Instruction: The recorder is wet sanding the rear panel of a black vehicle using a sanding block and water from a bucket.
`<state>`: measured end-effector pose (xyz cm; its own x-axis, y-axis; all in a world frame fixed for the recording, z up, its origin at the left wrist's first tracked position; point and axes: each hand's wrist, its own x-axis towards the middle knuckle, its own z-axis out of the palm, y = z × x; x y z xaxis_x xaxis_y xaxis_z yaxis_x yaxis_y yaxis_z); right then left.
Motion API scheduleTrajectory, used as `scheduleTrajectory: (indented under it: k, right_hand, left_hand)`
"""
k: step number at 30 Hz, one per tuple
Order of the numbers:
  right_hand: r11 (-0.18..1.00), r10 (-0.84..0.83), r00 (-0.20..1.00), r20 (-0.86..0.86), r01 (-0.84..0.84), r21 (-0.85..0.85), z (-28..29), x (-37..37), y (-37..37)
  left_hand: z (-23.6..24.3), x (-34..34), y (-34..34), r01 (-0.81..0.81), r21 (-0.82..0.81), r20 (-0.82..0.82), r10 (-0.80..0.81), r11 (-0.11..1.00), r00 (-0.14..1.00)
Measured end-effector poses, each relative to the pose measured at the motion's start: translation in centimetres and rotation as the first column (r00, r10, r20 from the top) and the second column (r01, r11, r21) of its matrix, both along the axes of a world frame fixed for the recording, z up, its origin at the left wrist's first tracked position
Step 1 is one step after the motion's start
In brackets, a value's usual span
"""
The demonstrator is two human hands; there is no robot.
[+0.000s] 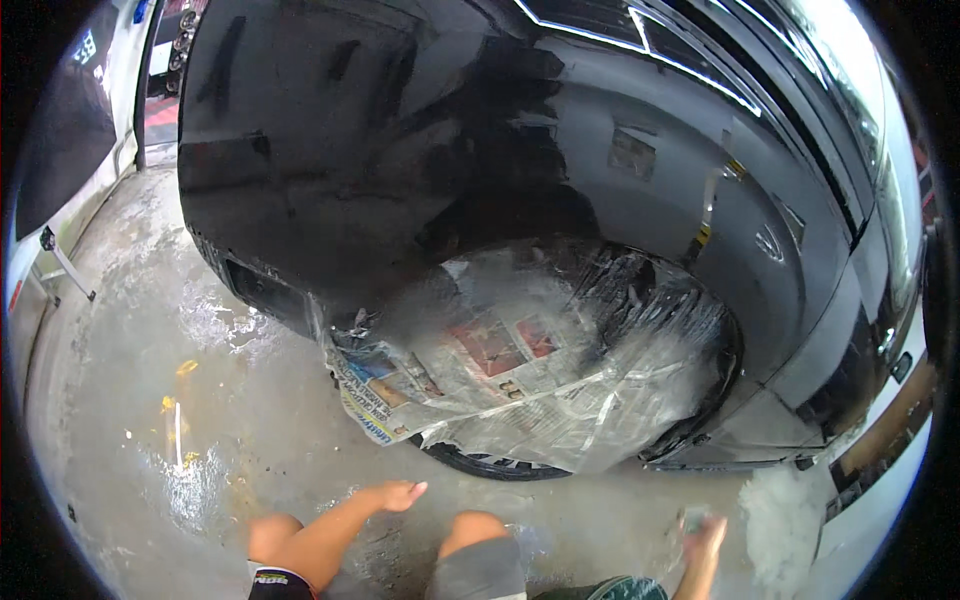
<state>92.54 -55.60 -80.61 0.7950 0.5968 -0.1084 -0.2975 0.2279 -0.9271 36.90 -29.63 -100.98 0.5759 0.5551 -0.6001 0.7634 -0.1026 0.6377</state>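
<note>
Lettered newspaper point(560, 410) over wheel point(490, 466) of black car point(320, 190), left hand point(402, 495) curled, grip unclear, right hand point(708, 538) holding small greyish item point(692, 519)

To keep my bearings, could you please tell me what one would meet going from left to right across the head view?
Metal stand leg, white floor streak, left hand, right knee, right hand with a small greyish object.
</note>
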Motion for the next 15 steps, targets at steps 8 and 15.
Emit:
scheduleTrajectory:
  k: [8,15]
  right_hand:
    - [0.645,0.515,0.658,0.549,-0.72,0.258,31.9,-18.2,21.9]
    - [0.951,0.13,0.954,0.268,-0.197,0.237,13.1,-8.6,12.1]
  left_hand:
    - [0.8,-1.1,0.7,-0.258,0.315,0.354,0.138,0.913,0.925]
    - [0.3,0.3,1.3,-0.32,0.181,0.431,0.217,0.93,0.876]
